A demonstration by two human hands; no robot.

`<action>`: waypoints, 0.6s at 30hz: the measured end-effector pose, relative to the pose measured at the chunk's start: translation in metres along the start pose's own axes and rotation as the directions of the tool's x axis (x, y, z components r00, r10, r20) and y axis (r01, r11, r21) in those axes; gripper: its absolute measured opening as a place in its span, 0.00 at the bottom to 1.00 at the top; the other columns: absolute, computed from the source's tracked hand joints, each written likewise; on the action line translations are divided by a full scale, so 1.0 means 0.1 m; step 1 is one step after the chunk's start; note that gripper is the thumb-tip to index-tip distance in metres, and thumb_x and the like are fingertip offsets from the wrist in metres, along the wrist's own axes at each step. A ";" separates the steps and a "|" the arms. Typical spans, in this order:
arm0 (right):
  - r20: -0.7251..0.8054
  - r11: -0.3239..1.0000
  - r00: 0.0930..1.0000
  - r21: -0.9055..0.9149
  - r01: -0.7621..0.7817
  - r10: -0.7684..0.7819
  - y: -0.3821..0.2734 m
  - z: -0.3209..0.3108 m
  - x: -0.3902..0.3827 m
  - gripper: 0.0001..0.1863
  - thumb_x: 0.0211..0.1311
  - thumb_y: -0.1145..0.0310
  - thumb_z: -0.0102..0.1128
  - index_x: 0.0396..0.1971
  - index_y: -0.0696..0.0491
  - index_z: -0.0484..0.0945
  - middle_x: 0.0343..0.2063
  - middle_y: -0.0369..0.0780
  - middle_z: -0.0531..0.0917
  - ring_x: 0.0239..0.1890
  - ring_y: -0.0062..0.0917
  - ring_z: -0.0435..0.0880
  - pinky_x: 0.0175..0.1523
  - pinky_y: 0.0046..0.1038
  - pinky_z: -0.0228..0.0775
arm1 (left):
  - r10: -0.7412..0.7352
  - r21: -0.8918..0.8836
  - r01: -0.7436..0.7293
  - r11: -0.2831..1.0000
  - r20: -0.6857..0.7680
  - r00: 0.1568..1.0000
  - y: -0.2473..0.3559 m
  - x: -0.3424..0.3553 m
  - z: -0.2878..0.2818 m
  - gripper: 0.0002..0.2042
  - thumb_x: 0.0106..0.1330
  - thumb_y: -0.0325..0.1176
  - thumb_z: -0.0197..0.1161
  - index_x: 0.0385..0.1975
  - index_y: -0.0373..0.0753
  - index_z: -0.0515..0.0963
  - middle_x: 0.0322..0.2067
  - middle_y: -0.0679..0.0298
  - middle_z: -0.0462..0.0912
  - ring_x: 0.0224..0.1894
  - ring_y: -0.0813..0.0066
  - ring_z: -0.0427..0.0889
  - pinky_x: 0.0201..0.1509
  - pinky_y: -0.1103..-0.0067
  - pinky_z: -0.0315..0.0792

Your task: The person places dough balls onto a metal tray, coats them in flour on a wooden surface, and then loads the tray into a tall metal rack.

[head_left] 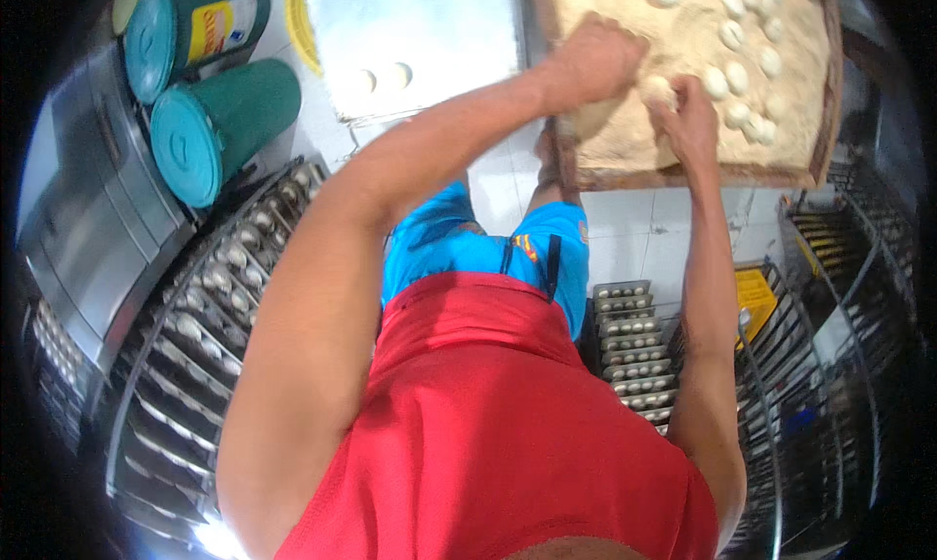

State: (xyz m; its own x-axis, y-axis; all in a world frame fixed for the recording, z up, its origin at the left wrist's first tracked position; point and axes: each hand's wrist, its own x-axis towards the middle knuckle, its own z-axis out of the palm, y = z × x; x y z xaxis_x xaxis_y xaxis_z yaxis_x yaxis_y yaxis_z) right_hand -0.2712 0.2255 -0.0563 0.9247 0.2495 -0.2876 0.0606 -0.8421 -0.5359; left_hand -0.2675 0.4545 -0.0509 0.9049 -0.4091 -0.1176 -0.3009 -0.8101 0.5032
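Note:
A wooden-edged tray (pixel 683 178) at the upper right is spread with tan crumbs or flour, and several pale dough balls (pixel 715 82) lie on it. Over the left part of this tray is my left hand (pixel 603 62), its fingers curled closed; whatever may be inside them is hidden. My right hand (pixel 693 121) is beside it, with thumb and fingers closed on a dough ball (pixel 659 92) just above the crumbs. To the left stands a whitish flat tray (pixel 420 33) with two dough balls (pixel 401 75) near its front edge.
Two teal lidded drums (pixel 224 121) stand at the upper left. Racks of trays with dough balls (pixel 220 297) flank me on the left, and more racks (pixel 781 384) on the right. Stacked trays (pixel 630 345) and a yellow crate (pixel 753 301) are low on the right.

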 end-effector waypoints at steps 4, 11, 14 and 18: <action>0.027 0.928 0.959 0.247 -0.280 0.283 -0.08 -0.05 0.04 0.21 0.56 0.68 0.77 0.47 0.57 0.81 0.38 0.40 0.86 0.36 0.22 0.79 0.44 0.26 0.74 | -0.094 -0.307 0.000 0.952 -0.292 0.952 -0.13 -0.62 -0.18 0.14 0.61 0.38 0.72 0.43 0.39 0.83 0.40 0.54 0.88 0.48 0.56 0.86 0.53 0.61 0.78; 0.247 0.981 0.960 0.174 0.089 -0.131 -1.65 0.55 -0.07 0.20 0.59 0.64 0.72 0.49 0.55 0.81 0.42 0.46 0.87 0.42 0.36 0.86 0.50 0.37 0.77 | -0.532 -0.124 0.539 0.833 0.089 0.842 -1.39 -1.85 -0.22 0.15 0.65 0.39 0.69 0.49 0.43 0.84 0.44 0.56 0.88 0.50 0.55 0.85 0.59 0.60 0.76; 0.294 0.945 0.899 0.142 0.296 -0.326 -1.91 1.20 0.13 0.18 0.59 0.65 0.70 0.47 0.57 0.80 0.43 0.51 0.85 0.47 0.49 0.83 0.55 0.44 0.75 | -0.482 -0.030 0.493 0.869 0.169 0.860 -1.64 -1.88 -0.15 0.14 0.65 0.37 0.68 0.48 0.45 0.85 0.46 0.57 0.88 0.53 0.55 0.81 0.61 0.56 0.70; 0.337 0.945 0.889 0.015 0.325 -0.311 -1.73 1.80 0.36 0.18 0.61 0.69 0.66 0.49 0.58 0.81 0.48 0.51 0.84 0.53 0.47 0.81 0.61 0.43 0.71 | -0.396 -0.072 0.403 0.912 0.095 0.913 -1.76 -1.86 -0.15 0.15 0.63 0.37 0.68 0.50 0.46 0.85 0.48 0.57 0.86 0.55 0.55 0.78 0.60 0.55 0.69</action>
State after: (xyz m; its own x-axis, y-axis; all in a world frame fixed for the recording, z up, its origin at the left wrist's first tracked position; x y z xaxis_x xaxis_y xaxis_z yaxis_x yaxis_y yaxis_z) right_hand -0.3163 0.4662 -0.1169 0.6760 0.6450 -0.3563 0.3524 -0.7076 -0.6124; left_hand -0.3784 0.6794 -0.1048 0.9168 -0.0926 -0.3885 0.1122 -0.8739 0.4730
